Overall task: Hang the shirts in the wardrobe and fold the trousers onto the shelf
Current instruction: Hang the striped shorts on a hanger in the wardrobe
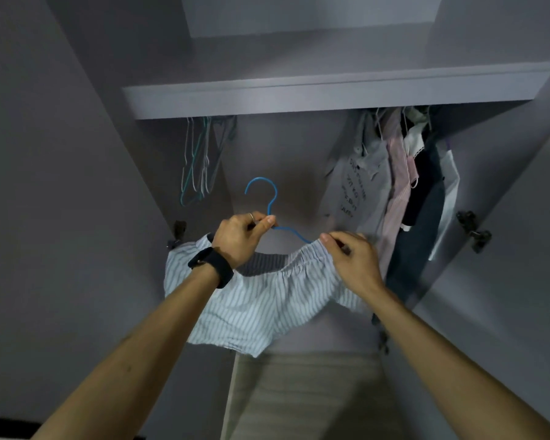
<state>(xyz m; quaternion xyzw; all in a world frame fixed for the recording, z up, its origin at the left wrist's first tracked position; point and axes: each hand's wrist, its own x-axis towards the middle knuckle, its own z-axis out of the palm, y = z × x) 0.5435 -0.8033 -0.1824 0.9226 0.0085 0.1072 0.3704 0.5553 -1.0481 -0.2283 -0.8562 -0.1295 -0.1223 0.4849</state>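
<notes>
Pinching a blue hanger [275,193] at its neck, the left hand [238,239] holds it inside the wardrobe [283,147]; the right hand [354,260] pinches the striped shirt [261,300] draped on the hanger's arm.

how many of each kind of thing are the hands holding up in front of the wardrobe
blue hanger: 1, pinched at its neck by the left hand
striped shirt: 1, pinched at its gathered edge by the right hand
Total: 2
</notes>
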